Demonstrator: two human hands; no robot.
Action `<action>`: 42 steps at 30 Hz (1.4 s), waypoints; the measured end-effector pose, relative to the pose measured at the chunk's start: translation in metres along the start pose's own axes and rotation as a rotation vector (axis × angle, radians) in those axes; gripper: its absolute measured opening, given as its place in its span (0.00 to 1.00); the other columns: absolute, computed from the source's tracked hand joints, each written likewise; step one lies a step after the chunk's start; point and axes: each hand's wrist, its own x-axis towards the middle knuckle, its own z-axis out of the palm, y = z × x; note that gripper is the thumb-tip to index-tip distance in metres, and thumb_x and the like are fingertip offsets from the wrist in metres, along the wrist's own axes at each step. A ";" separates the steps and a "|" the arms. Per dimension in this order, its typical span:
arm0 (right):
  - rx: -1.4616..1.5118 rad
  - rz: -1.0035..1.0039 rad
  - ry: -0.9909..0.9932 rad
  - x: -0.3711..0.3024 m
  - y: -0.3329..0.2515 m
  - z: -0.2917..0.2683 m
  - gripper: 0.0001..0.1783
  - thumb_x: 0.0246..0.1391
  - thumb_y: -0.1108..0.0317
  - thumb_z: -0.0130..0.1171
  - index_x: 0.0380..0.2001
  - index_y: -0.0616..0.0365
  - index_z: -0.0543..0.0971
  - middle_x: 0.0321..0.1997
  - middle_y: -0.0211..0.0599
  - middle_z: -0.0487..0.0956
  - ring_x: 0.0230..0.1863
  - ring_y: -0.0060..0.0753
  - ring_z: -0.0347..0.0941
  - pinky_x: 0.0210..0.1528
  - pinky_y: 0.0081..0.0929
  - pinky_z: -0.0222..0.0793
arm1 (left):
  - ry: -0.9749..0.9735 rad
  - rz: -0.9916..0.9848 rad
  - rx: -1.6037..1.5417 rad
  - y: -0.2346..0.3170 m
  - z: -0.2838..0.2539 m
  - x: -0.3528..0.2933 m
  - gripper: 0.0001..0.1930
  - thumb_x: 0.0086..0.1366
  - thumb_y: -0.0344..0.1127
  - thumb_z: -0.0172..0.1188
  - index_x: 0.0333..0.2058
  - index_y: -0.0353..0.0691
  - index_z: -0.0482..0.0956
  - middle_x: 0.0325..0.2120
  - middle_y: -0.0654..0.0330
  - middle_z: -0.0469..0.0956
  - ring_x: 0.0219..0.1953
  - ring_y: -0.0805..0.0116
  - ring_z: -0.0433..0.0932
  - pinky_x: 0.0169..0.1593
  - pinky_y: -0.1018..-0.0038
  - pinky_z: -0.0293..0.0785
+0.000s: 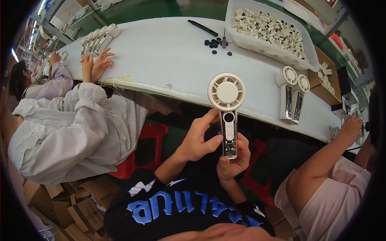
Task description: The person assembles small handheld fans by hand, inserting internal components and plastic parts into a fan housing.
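Note:
Upright in front of me is a white handheld fan (228, 134) with a round slotted head and a handle whose circuit board shows. A black round disc and a white elongated piece sit on the handle's face. My left hand (200, 138) grips the handle from the left, thumb at its edge. Around the handle's lower right side my right hand (235, 160) is closed, its thumb near the bottom end. Parts of the fingers behind the handle are hidden.
On the white table (169, 52), a plastic bin (241, 38) holds many small white parts. Black discs (214, 52), a screwdriver (224, 42) and a black pen-like tool (202, 28) lie nearby. Two fans (286, 100) rest right, more fans (98, 38) far left. Co-workers sit on both sides.

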 end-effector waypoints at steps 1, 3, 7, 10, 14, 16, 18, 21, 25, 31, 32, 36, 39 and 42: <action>-0.046 -0.014 -0.018 0.001 -0.001 -0.001 0.35 0.51 0.59 0.73 0.57 0.63 0.69 0.57 0.59 0.69 0.57 0.48 0.72 0.58 0.40 0.70 | 0.005 -0.013 -0.020 0.000 0.000 0.000 0.32 0.61 0.38 0.57 0.60 0.24 0.62 0.48 0.48 0.77 0.51 0.63 0.77 0.58 0.69 0.69; -0.136 -0.044 -0.054 0.002 -0.004 -0.002 0.34 0.50 0.61 0.74 0.55 0.61 0.70 0.57 0.59 0.68 0.57 0.50 0.72 0.57 0.41 0.71 | 0.015 -0.037 -0.057 0.000 0.000 0.000 0.32 0.60 0.39 0.57 0.59 0.25 0.64 0.46 0.49 0.78 0.50 0.63 0.78 0.58 0.68 0.70; -0.229 -0.093 -0.108 0.006 -0.007 -0.003 0.31 0.47 0.66 0.75 0.53 0.60 0.71 0.58 0.58 0.66 0.56 0.52 0.73 0.56 0.43 0.74 | 0.013 -0.081 -0.124 0.002 0.003 0.003 0.30 0.59 0.38 0.57 0.58 0.27 0.66 0.44 0.51 0.79 0.46 0.65 0.79 0.54 0.68 0.73; -0.260 -0.121 -0.145 0.010 -0.010 0.001 0.30 0.46 0.70 0.75 0.51 0.59 0.72 0.58 0.57 0.65 0.55 0.54 0.73 0.56 0.44 0.75 | 0.046 -0.095 -0.134 0.002 0.006 0.003 0.35 0.59 0.46 0.57 0.59 0.25 0.65 0.42 0.50 0.79 0.43 0.65 0.80 0.50 0.71 0.76; -0.287 -0.123 -0.181 0.008 -0.010 0.001 0.30 0.46 0.72 0.74 0.53 0.55 0.72 0.60 0.56 0.64 0.57 0.54 0.71 0.59 0.45 0.70 | 0.079 -0.092 -0.124 0.006 0.009 0.006 0.38 0.59 0.50 0.57 0.59 0.25 0.65 0.39 0.50 0.80 0.40 0.65 0.81 0.45 0.74 0.78; -0.288 -0.120 -0.192 0.009 -0.009 0.003 0.31 0.47 0.72 0.73 0.54 0.53 0.72 0.60 0.55 0.64 0.59 0.54 0.69 0.61 0.45 0.67 | 0.088 -0.083 -0.113 0.008 0.008 0.006 0.37 0.59 0.51 0.56 0.59 0.25 0.65 0.38 0.50 0.80 0.39 0.65 0.81 0.44 0.75 0.78; -0.267 -0.105 -0.225 0.013 -0.007 0.006 0.29 0.46 0.74 0.73 0.52 0.57 0.72 0.59 0.56 0.65 0.56 0.53 0.72 0.57 0.44 0.73 | 0.133 -0.084 -0.179 0.005 0.005 0.009 0.36 0.60 0.51 0.56 0.58 0.25 0.66 0.35 0.51 0.80 0.35 0.67 0.81 0.41 0.76 0.77; -0.291 -0.114 -0.181 0.030 -0.009 0.002 0.27 0.46 0.75 0.72 0.50 0.59 0.74 0.56 0.55 0.68 0.54 0.51 0.73 0.55 0.42 0.75 | 0.229 -0.062 -0.212 0.010 -0.015 0.015 0.34 0.61 0.51 0.55 0.56 0.27 0.68 0.31 0.53 0.79 0.31 0.70 0.79 0.37 0.77 0.76; -0.815 -0.219 0.087 0.069 -0.024 -0.059 0.24 0.51 0.74 0.66 0.53 0.61 0.75 0.54 0.51 0.72 0.50 0.38 0.72 0.53 0.33 0.70 | 0.538 -0.066 0.392 0.038 -0.076 0.046 0.26 0.58 0.42 0.68 0.51 0.33 0.75 0.28 0.62 0.78 0.29 0.74 0.76 0.34 0.77 0.72; -1.593 -0.068 0.171 0.137 -0.036 -0.078 0.20 0.48 0.66 0.68 0.44 0.62 0.79 0.49 0.43 0.77 0.44 0.46 0.73 0.45 0.36 0.72 | 0.710 -0.326 1.276 0.074 -0.184 0.084 0.25 0.55 0.40 0.69 0.47 0.28 0.77 0.34 0.49 0.80 0.34 0.56 0.78 0.42 0.65 0.75; -1.574 -0.079 0.177 0.138 -0.030 -0.076 0.20 0.48 0.66 0.68 0.44 0.62 0.79 0.49 0.43 0.77 0.44 0.46 0.73 0.45 0.36 0.72 | 0.692 -0.505 1.422 0.071 -0.198 0.086 0.27 0.56 0.41 0.69 0.49 0.28 0.76 0.35 0.46 0.79 0.36 0.50 0.78 0.44 0.61 0.75; -1.639 0.016 0.155 0.149 -0.025 -0.069 0.22 0.50 0.62 0.66 0.46 0.63 0.79 0.47 0.44 0.77 0.43 0.51 0.73 0.47 0.41 0.70 | 1.025 -0.003 1.554 0.041 -0.161 0.081 0.26 0.59 0.41 0.66 0.50 0.28 0.75 0.40 0.46 0.78 0.43 0.46 0.77 0.48 0.58 0.73; -1.612 0.258 0.220 0.159 -0.028 -0.068 0.23 0.47 0.61 0.67 0.43 0.66 0.80 0.41 0.47 0.76 0.39 0.53 0.74 0.45 0.43 0.71 | 0.627 0.222 1.100 0.018 -0.097 0.093 0.23 0.62 0.38 0.63 0.53 0.33 0.74 0.44 0.47 0.76 0.47 0.49 0.75 0.51 0.61 0.72; -1.630 0.328 0.130 0.177 -0.032 -0.061 0.24 0.44 0.60 0.68 0.41 0.67 0.81 0.36 0.47 0.75 0.36 0.54 0.73 0.41 0.43 0.71 | 0.178 0.251 0.689 -0.008 -0.041 0.112 0.21 0.63 0.36 0.62 0.54 0.37 0.75 0.46 0.47 0.76 0.50 0.52 0.76 0.54 0.63 0.71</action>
